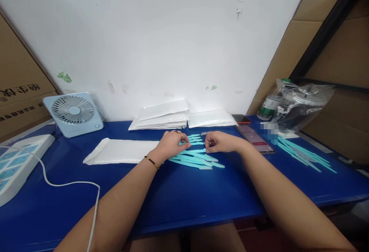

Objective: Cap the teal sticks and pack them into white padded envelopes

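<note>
Power strip: it [24,163] sits at the far left of what shows on the blue table [178,202], with a white cord near it.
Fan: the small blue fan [73,109] stands by the wall, on the far side.
White packet: it [127,152] lies flat, just left of the sticks. It looks light and puffy, so it should bend easily and is best held by an edge.
Left hand: the person's left hand [171,144] is over the left ends of the sticks. Its fingers are bent, with the thumb near them; whether they pinch a stick, one cannot tell.
Blue-green sticks: they [196,161] lie in a loose fan between and just below the hands, some crossing. They look like thin plastic, so probably light and fairly stiff, but smooth enough to slide about. A hard bend might snap one. The middle seems the best place to hold; the right ends have odd shapes and could be sharp, though they are too small to tell.
Right hand: the right hand [220,142] is at the sticks' right ends. Its fingers are curled and close together; its grip cannot be told.
Phone: it [255,138] lies right of that hand.
More sticks: another bunch [313,157] rests on the right.
</note>
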`<state>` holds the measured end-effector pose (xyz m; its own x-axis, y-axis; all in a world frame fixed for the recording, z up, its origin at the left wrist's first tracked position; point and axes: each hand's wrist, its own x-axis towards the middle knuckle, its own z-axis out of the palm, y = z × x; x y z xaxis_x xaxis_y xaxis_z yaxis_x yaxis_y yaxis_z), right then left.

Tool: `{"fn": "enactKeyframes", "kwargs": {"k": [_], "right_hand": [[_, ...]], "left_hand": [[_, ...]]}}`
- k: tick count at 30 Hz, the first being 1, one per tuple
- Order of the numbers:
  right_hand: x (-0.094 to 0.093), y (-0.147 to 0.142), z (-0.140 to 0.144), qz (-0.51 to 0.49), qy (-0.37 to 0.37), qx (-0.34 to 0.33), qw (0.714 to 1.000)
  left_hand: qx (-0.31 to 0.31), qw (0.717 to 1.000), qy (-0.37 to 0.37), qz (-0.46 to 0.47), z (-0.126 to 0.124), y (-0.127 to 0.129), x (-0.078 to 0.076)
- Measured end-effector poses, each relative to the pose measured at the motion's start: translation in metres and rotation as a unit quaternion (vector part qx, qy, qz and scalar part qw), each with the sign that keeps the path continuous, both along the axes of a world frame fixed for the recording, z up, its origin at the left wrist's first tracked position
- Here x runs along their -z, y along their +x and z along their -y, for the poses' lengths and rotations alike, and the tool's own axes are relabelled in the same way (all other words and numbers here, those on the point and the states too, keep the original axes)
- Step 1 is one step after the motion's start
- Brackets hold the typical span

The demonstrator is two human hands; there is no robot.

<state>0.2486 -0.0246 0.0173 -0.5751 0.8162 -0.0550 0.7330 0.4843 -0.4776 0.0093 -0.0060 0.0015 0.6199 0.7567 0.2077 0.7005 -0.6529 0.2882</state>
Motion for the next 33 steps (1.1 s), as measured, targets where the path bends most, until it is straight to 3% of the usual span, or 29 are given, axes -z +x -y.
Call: {"fn": "enactKeyframes", "kwargs": {"k": [4,7,11,14,18,21,27,33], "right_hand": [[0.001,0.001,-0.003,-0.025,0.053,0.005,0.998],[0.001,0.010,-0.009,-0.034,0.094,0.024,0.995],[0.003,0.026,-0.016,-0.031,0.144,0.099,0.984],[0.000,0.026,-0.013,-0.029,0.124,0.098,0.987],[-0.004,0.012,-0.002,-0.009,0.020,0.008,1.000],[-0.001,0.001,0.002,0.006,-0.017,-0.035,0.999],[0.000,-0.005,0.001,-0.024,0.036,-0.013,0.999],[-0.001,0.014,-0.007,-0.030,0.094,0.037,0.994]], "left_hand": [[0.018,1.000,0.001,-0.021,0.002,0.004,-0.003],[-0.023,0.999,0.031,-0.020,-0.003,0.003,-0.004],[-0.069,0.997,0.031,-0.018,-0.009,-0.003,-0.002],[-0.069,0.997,0.019,-0.005,-0.010,-0.004,0.000],[-0.042,0.999,0.005,0.008,-0.004,0.001,-0.001],[-0.002,1.000,-0.004,-0.003,0.003,0.005,-0.003],[0.043,0.998,-0.011,-0.034,0.008,0.009,-0.001],[-0.031,0.997,0.058,-0.039,-0.002,0.006,-0.001]]}}
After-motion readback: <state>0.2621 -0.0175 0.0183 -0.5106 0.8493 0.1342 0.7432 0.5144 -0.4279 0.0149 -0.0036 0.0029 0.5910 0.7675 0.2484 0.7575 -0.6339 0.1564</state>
